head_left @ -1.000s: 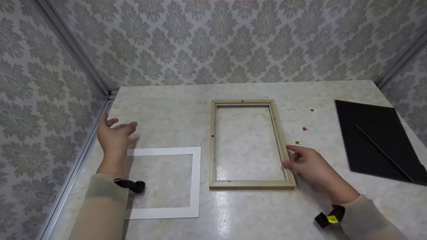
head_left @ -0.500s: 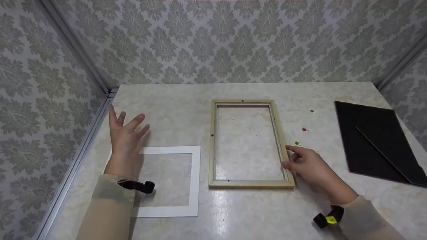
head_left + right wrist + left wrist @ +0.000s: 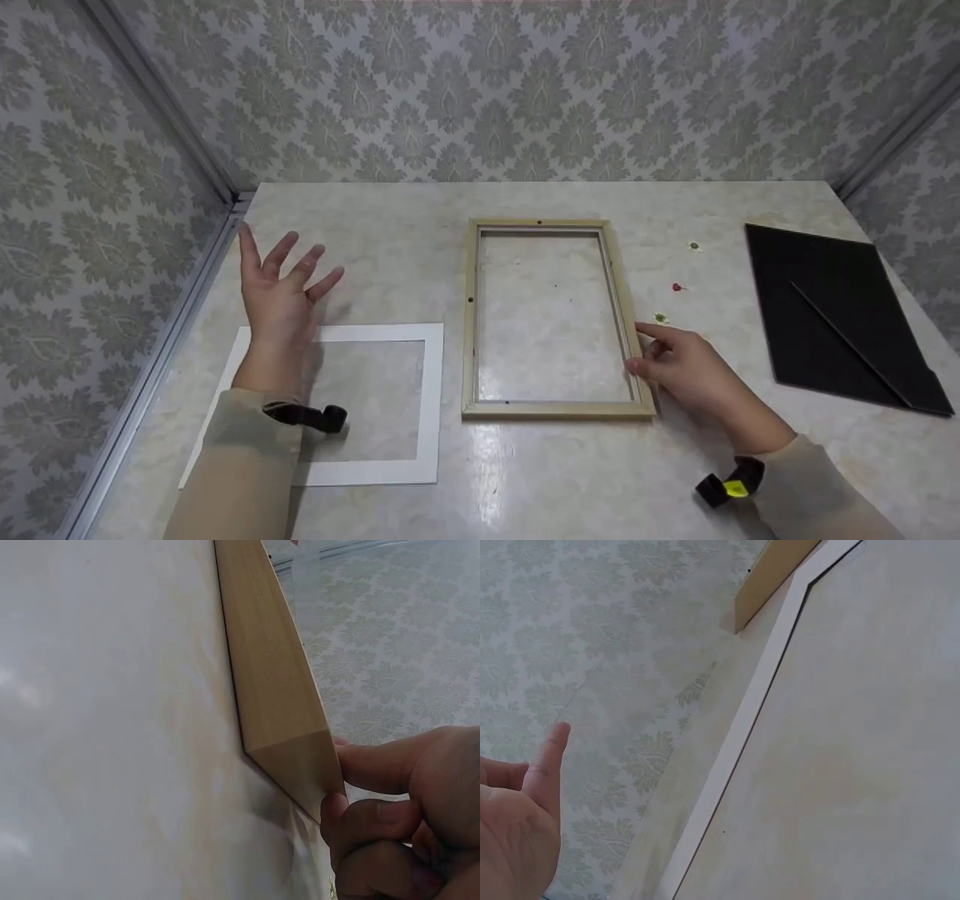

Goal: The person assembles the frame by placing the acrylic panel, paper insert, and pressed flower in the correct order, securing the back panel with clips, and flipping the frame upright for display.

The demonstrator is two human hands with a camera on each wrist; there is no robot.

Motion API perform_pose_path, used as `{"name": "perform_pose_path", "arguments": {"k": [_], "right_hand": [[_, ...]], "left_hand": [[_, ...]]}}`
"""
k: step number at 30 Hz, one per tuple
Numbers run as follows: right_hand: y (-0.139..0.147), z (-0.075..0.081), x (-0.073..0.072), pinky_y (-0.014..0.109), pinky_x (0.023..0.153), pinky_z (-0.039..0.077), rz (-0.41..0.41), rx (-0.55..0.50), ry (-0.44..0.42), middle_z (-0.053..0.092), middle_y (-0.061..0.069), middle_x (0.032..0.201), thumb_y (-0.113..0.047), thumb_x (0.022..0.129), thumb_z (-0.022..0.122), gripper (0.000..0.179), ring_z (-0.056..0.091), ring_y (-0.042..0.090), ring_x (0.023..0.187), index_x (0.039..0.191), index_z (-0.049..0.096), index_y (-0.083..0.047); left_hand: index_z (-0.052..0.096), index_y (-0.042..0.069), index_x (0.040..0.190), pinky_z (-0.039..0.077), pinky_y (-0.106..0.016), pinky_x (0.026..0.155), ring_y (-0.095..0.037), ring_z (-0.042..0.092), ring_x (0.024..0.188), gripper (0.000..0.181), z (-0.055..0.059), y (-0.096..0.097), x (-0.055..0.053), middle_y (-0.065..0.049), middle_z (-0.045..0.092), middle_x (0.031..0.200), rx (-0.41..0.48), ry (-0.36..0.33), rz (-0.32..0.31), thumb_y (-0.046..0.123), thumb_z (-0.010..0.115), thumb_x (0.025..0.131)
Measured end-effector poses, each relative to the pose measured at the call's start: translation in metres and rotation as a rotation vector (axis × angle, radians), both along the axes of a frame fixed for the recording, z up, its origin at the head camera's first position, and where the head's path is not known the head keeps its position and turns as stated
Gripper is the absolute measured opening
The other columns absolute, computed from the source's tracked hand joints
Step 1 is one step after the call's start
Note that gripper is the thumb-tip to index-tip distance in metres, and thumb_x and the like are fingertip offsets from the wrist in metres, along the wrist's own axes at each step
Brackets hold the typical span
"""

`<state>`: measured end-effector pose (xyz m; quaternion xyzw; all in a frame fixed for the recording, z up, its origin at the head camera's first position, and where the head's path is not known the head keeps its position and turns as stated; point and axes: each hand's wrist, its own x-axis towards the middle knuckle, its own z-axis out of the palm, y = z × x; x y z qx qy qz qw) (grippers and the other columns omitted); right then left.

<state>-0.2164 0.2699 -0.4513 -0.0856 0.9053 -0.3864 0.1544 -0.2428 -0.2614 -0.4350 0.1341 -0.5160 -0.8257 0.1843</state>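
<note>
A light wooden picture frame (image 3: 559, 411) lies flat on the table, taller than wide, with small dark holes along its bars. My right hand (image 3: 686, 367) pinches its right bar near the lower corner, thumb on the inner side and fingers outside. In the right wrist view the fingers grip that wooden corner (image 3: 281, 690). My left hand (image 3: 281, 300) hovers palm up, fingers spread, over the upper left part of a white mat board (image 3: 431, 405) with a rectangular window. No object shows in it. The left wrist view shows the mat's border (image 3: 735, 742) beside the hand.
A black backing board (image 3: 832, 315) with a narrow stand leg lies at the right. Between it and the frame are two small white-green flowers (image 3: 694, 246) and a red one (image 3: 676, 287). Patterned walls (image 3: 495, 90) enclose the table's back and sides.
My left hand has moved right over the mat board and its fingers have spread wider. My right hand keeps its grip on the picture frame. The view has shifted slightly.
</note>
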Motion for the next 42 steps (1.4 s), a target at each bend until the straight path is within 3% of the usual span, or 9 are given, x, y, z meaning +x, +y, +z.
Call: {"name": "perform_pose_path", "arguments": {"k": [10,16,22,26,36,42], "right_hand": [[0.001,0.003,-0.001,0.026,0.061,0.049,-0.005,-0.022,-0.028,0.072,0.01,0.103,-0.023,0.108,0.079,0.079,0.055,0.011,0.071,0.176,0.041,-0.008],[0.003,0.002,-0.001,0.035,0.057,0.062,-0.006,-0.118,-0.099,0.071,0.012,0.101,-0.019,0.108,0.079,0.081,0.065,0.015,0.059,0.177,0.037,-0.011],[0.005,0.003,-0.002,0.038,0.055,0.064,-0.008,-0.157,-0.118,0.071,0.014,0.102,-0.016,0.109,0.078,0.081,0.067,0.016,0.055,0.178,0.035,-0.011],[0.006,0.001,-0.002,0.039,0.055,0.064,-0.011,-0.17,-0.13,0.07,0.014,0.103,-0.016,0.109,0.078,0.082,0.066,0.016,0.054,0.178,0.035,-0.013],[0.008,-0.002,-0.002,0.038,0.055,0.064,-0.016,-0.177,-0.142,0.072,0.013,0.103,-0.019,0.109,0.079,0.083,0.067,0.017,0.054,0.178,0.034,-0.014],[0.007,0.0,-0.003,0.039,0.056,0.065,-0.014,-0.189,-0.149,0.072,0.014,0.103,-0.019,0.108,0.079,0.084,0.068,0.017,0.056,0.178,0.035,-0.015]], "left_hand": [[0.018,0.053,0.179,0.072,-0.041,0.08,-0.026,0.073,0.132,0.103,0.021,0.008,0.003,-0.005,0.048,0.17,0.1,0.105,0.047,-0.008,0.063,0.11],[0.024,0.044,0.18,0.071,-0.038,0.071,-0.023,0.075,0.124,0.092,0.038,0.032,-0.001,-0.005,0.052,0.164,0.101,0.149,-0.006,-0.007,0.059,0.111],[0.033,0.03,0.177,0.07,-0.032,0.067,-0.017,0.079,0.115,0.072,0.049,0.064,-0.012,-0.005,0.058,0.16,0.074,0.158,-0.053,0.0,0.056,0.115],[0.029,0.024,0.176,0.068,-0.028,0.062,-0.014,0.08,0.112,0.065,0.048,0.082,-0.019,-0.005,0.057,0.162,0.059,0.145,-0.139,0.005,0.051,0.118],[0.027,0.026,0.178,0.056,-0.019,0.051,-0.014,0.077,0.109,0.06,0.038,0.121,-0.036,-0.001,0.053,0.171,-0.004,0.082,-0.375,0.015,0.045,0.122],[0.032,0.015,0.173,0.055,-0.019,0.048,-0.01,0.075,0.104,0.053,0.027,0.135,-0.042,-0.004,0.052,0.174,-0.074,0.064,-0.437,0.012,0.045,0.122]]}}
